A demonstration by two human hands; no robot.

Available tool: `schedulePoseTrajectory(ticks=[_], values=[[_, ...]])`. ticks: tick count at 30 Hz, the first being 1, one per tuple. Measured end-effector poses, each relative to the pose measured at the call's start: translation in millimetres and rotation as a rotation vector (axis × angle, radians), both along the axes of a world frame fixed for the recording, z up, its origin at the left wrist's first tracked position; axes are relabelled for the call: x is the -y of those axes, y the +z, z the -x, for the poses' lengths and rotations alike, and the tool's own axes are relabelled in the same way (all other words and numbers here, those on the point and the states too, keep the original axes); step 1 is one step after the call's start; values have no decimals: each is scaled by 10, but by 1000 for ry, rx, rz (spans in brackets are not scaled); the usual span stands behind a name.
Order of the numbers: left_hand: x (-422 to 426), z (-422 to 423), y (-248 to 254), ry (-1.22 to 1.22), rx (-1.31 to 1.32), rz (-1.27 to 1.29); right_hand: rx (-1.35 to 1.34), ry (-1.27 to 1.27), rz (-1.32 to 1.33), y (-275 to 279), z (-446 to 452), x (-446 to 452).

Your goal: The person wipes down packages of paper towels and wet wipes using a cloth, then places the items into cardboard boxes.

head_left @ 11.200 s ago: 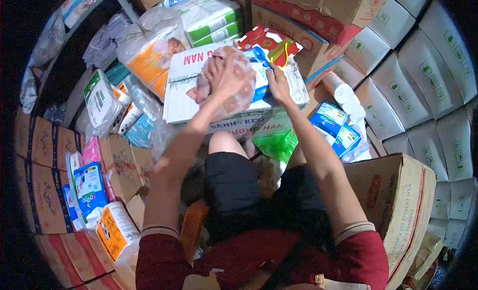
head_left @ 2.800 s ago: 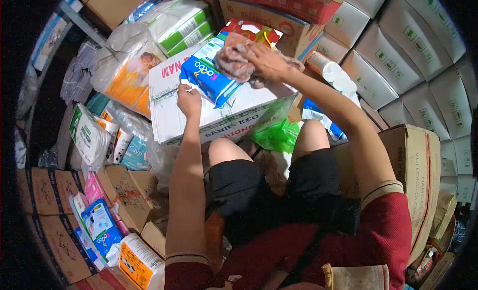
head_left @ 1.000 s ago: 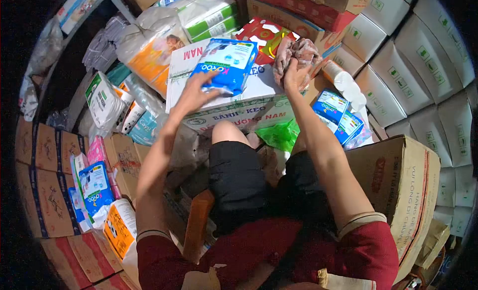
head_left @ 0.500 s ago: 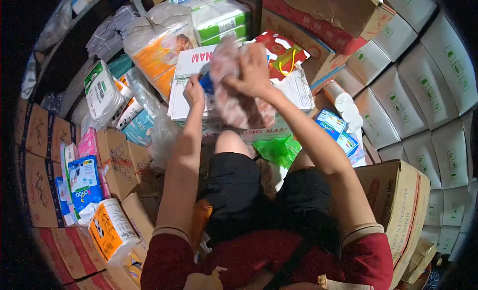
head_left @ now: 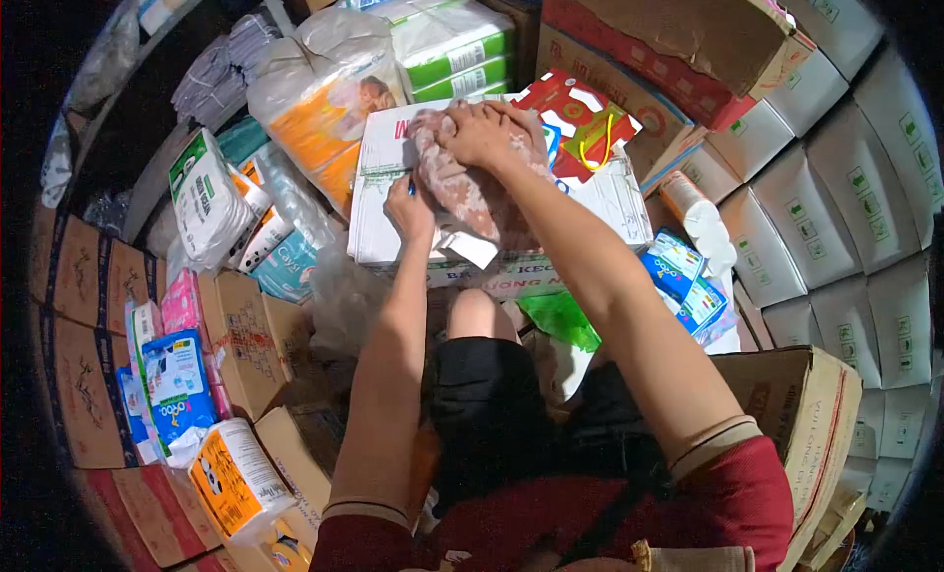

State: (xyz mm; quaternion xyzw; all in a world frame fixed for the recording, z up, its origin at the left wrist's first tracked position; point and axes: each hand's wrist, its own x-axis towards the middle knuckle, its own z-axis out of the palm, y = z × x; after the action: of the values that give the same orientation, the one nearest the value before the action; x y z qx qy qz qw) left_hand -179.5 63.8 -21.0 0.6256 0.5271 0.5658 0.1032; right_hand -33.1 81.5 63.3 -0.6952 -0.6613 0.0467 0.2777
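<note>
A pinkish-brown and white patterned cloth (head_left: pixel 462 194) lies bunched on a white carton (head_left: pixel 379 228) in front of my knees. My right hand (head_left: pixel 484 140) presses down on the cloth's upper part, fingers curled into it. At the cloth's left edge, my left hand (head_left: pixel 409 210) is closed around a small blue thing (head_left: pixel 411 189), mostly hidden by the fingers and cloth. A white flap of paper or card (head_left: pixel 469 248) sticks out below the cloth. Right of the cloth lies a red patterned bag (head_left: pixel 565 100) with a yellow-handled green part.
Plastic-wrapped packs (head_left: pixel 329 105) and green-and-white packs (head_left: pixel 457 56) stand behind the carton. Stacked white boxes (head_left: pixel 816 199) line the right side. Brown cartons (head_left: pixel 88 346) and blue diaper packs (head_left: pixel 177 390) are at left. An open brown box (head_left: pixel 806 415) stands by my right elbow.
The cloth, held up and blurred before, now lies lower and bunched on the carton under my right hand. My left hand has moved slightly down. The whole view has shifted a little.
</note>
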Motion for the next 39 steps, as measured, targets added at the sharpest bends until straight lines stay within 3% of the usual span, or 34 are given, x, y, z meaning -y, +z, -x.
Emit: schedulePoseTrajectory(ticks=[3,9,11,13,18,21,23,25,29,30,33,34,39], values=[[71,-46,123,45,45,137,-45,-48,103,22,-131,-138],[70,-23,143,69,-29,161,-180,-116,230,123,-540,-153],[75,-30,151,54,14,166,-124,-226,227,83,-712,-59],[131,-54,225,16,79,192,-250,-293,234,27,-885,63],[122,-78,202,19,142,201,-428,-305,-84,-304,-1158,389],[136,-87,209,-23,169,247,-356,-260,-377,-773,-1302,658],[213,-85,327,-13,150,249,-189,-263,-433,-786,-1184,1026],[83,-58,152,-33,81,73,-212,-201,-426,-631,-1076,1243],[129,11,366,-196,-2,413,-192,-196,-448,-639,-991,1506],[198,38,548,-295,42,695,-199,-213,-468,-648,-966,1541],[172,28,538,-318,68,729,-250,-267,-447,-632,-910,1568],[251,15,640,-383,189,804,-257,-272,-436,-601,-888,1578],[406,-88,731,-406,305,737,-257,-280,-413,-591,-850,1633]])
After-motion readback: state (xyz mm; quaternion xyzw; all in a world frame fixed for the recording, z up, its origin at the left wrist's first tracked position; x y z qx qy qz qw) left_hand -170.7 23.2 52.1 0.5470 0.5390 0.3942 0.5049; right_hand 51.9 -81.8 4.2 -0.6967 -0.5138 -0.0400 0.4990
